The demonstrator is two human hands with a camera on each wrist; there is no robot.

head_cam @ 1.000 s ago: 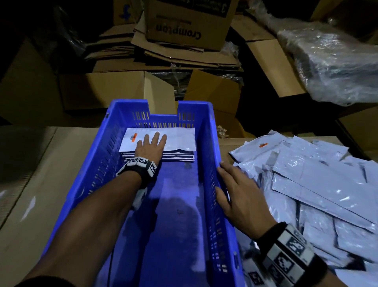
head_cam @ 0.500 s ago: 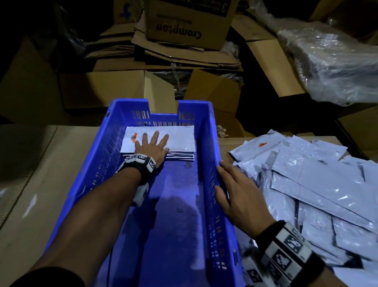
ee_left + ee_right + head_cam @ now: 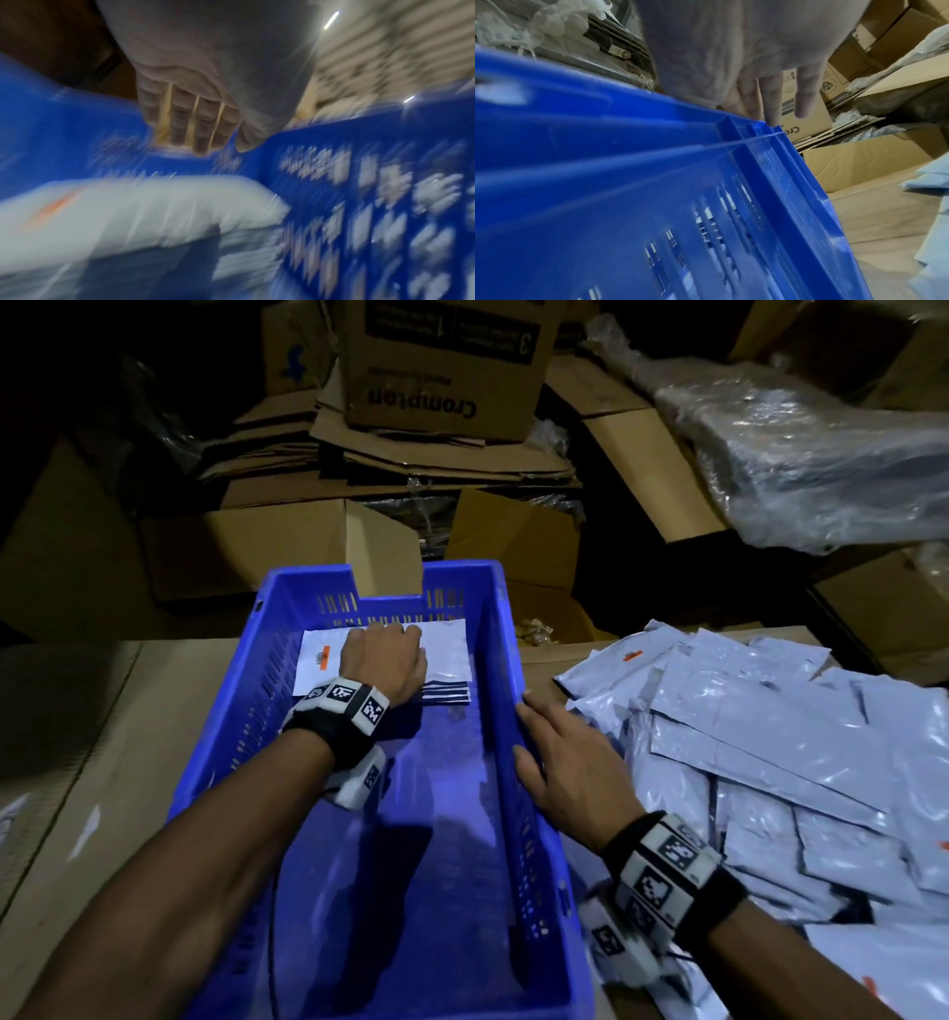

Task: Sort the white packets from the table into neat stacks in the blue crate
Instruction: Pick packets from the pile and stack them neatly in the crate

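The blue crate lies lengthwise before me on the cardboard-covered table. A neat stack of white packets sits at its far end; the top one bears an orange mark. My left hand is over that stack, wrist raised and fingers bent down toward its far edge; in the left wrist view the fingers hang together above the stack and hold nothing. My right hand rests flat on the crate's right rim, its fingers straight along the crate's rim. A loose pile of white packets lies to the right.
Cardboard boxes and flattened cartons are piled behind the crate. A plastic-wrapped bundle lies at the back right. Brown cardboard surface stretches left of the crate.
My left hand lay flat with spread fingers on the stack; now its wrist is raised and its fingers are bent down at the stack's far edge. The right hand has stayed on the rim.
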